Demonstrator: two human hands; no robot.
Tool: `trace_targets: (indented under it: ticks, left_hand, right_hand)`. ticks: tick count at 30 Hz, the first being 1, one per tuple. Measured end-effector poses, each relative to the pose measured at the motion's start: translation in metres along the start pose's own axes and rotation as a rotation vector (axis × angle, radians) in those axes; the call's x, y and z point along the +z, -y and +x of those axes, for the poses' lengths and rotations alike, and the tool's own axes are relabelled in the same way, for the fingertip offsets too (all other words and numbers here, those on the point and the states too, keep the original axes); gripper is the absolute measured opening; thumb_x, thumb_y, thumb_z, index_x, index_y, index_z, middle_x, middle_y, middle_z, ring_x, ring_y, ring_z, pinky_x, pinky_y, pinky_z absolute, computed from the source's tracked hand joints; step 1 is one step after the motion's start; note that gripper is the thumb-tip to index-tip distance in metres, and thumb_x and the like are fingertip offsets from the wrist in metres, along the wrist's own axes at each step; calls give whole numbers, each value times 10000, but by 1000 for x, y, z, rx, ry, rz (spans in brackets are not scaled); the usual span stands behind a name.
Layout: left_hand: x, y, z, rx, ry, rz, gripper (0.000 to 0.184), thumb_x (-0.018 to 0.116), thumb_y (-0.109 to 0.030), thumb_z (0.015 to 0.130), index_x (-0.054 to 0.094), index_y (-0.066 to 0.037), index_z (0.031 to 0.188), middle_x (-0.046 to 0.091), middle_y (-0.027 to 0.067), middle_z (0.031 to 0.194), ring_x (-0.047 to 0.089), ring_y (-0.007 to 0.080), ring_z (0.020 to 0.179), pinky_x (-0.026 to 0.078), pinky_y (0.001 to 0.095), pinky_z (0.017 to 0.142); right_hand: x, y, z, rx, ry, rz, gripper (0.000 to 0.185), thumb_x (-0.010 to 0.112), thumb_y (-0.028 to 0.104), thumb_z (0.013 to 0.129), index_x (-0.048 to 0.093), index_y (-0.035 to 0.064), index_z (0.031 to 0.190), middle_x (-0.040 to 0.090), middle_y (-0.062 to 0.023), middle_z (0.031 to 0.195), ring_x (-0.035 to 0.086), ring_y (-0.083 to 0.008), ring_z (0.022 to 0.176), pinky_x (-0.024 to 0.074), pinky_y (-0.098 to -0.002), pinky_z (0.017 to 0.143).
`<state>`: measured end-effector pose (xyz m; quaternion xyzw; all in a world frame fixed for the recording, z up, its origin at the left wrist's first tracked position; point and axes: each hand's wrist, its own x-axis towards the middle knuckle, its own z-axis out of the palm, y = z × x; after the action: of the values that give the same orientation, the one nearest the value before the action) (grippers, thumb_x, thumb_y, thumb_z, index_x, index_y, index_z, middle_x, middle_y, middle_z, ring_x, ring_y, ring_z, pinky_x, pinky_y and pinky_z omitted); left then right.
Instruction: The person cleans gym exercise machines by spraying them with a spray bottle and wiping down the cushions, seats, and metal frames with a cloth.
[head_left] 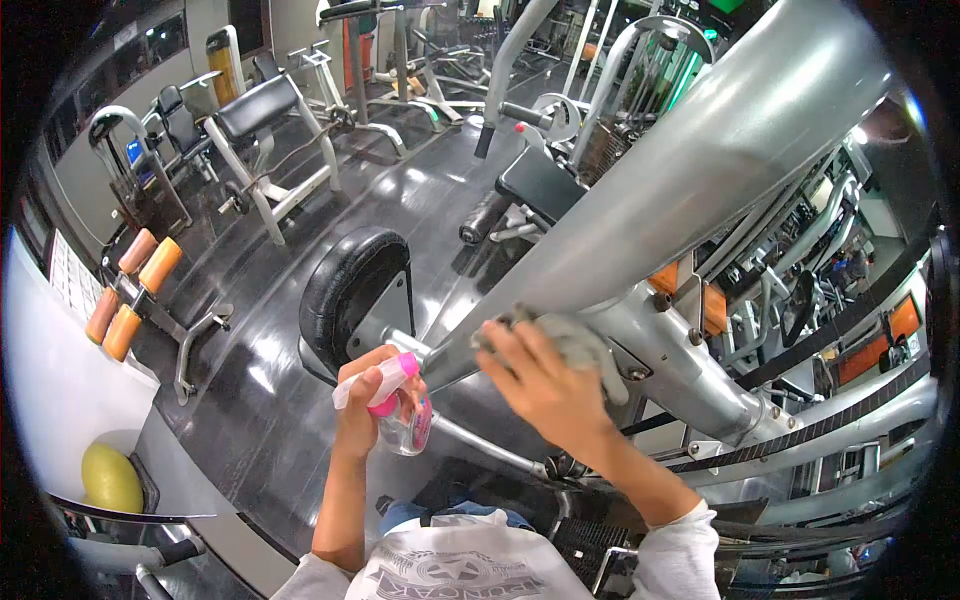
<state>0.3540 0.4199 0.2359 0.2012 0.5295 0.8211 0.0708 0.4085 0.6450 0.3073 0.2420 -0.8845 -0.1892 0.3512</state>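
Glossy dark floor (262, 300), streaked with light reflections; standing on it: preacher curl bench (257, 108), orange-roller stand (160, 266), low black-padded bench (540, 184).

The head camera, worn on the person's head, supplies the single view. Viewing direction: forward and steeply down. The shirt (460, 572) enters at the bottom edge, below the lens, and the forearms (341, 510) extend upward from either side of it. Near range: the left hand (364, 402) lies left of centre, in the lower half; the right hand (560, 398) lies right of centre at a similar height. A silver tube (690, 170) runs close to the lens, from mid-field to the upper right. Far range: the floor (260, 300) and machines (257, 107) recede toward the top edge. Lens type: wide-angle, with bowed lines and dark corners.
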Motion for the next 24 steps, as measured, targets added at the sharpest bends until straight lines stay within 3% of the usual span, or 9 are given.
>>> trace_targets:
  ticks: [1, 5, 7, 11, 13, 17, 19, 22, 24]
  left_hand:
    - [1, -2, 0, 1, 2, -4, 634, 537, -596, 909, 617, 32, 881, 666, 128, 785, 655, 160, 606, 476, 240, 467]
    - [5, -11, 3, 44, 46, -17, 618, 538, -574, 924, 613, 38, 886, 664, 132, 784, 646, 153, 601, 475, 236, 470]
    - [5, -14, 5, 53, 59, -40, 612, 539, -566, 929, 610, 41, 889, 665, 135, 784, 643, 150, 598, 474, 234, 472]
    - [5, -16, 7, 70, 98, -54, 611, 548, -559, 932, 599, 49, 893, 665, 143, 778, 628, 140, 570, 467, 227, 475]
    - [5, -17, 9, 82, 111, -61, 608, 553, -555, 931, 596, 51, 893, 665, 146, 773, 621, 137, 557, 465, 227, 475]
    - [5, -24, 9, 99, 89, -47, 609, 540, -557, 933, 594, 45, 860, 648, 135, 734, 600, 135, 528, 484, 252, 508]
    - [4, -28, 10, 100, 78, -39, 609, 535, -557, 935, 593, 42, 847, 640, 130, 721, 592, 134, 521, 494, 265, 525]
    - [2, -36, 14, 133, 83, -24, 605, 523, -545, 941, 598, 46, 836, 624, 120, 698, 574, 136, 506, 506, 283, 553]
    - [0, -43, 19, 154, 122, -26, 592, 520, -523, 944, 602, 53, 834, 615, 122, 683, 563, 138, 499, 510, 291, 561]
  right_hand:
    - [15, 5, -5, -74, 25, 18, 237, 614, 209, 790, 652, 191, 1024, 589, 33, 1241, 528, -141, 1217, 532, -204, 593]
    - [17, -10, -3, -153, -26, 22, 204, 616, 219, 789, 645, 176, 987, 591, 35, 1216, 525, -136, 1218, 533, -219, 581]
    - [-15, -25, 15, -96, -16, 7, 234, 643, 186, 775, 682, 191, 1005, 614, 51, 1227, 548, -161, 1170, 552, -276, 785]
    - [-72, -50, 64, 56, -75, -101, 224, 643, 174, 775, 691, 175, 995, 625, 42, 1171, 543, -172, 1156, 542, -298, 829]
    - [-73, -44, 84, 124, 172, -102, 172, 626, 174, 796, 698, 135, 947, 636, -1, 1133, 542, -195, 1158, 531, -332, 842]
    - [13, -21, 88, -39, 203, -270, 142, 632, 183, 808, 705, 116, 909, 654, -49, 1091, 558, -208, 1149, 524, -355, 822]
    - [29, -12, 100, -123, 530, -186, 145, 644, 217, 811, 709, 115, 890, 674, -79, 1052, 577, -216, 1144, 515, -355, 811]
    - [-10, -32, 114, -119, 516, -109, 164, 642, 157, 815, 776, 106, 896, 707, -55, 892, 646, -217, 944, 481, -359, 792]
    - [-37, -47, 132, -1, 600, -138, 157, 647, 210, 812, 750, 113, 879, 702, -60, 924, 626, -218, 1011, 484, -386, 792]
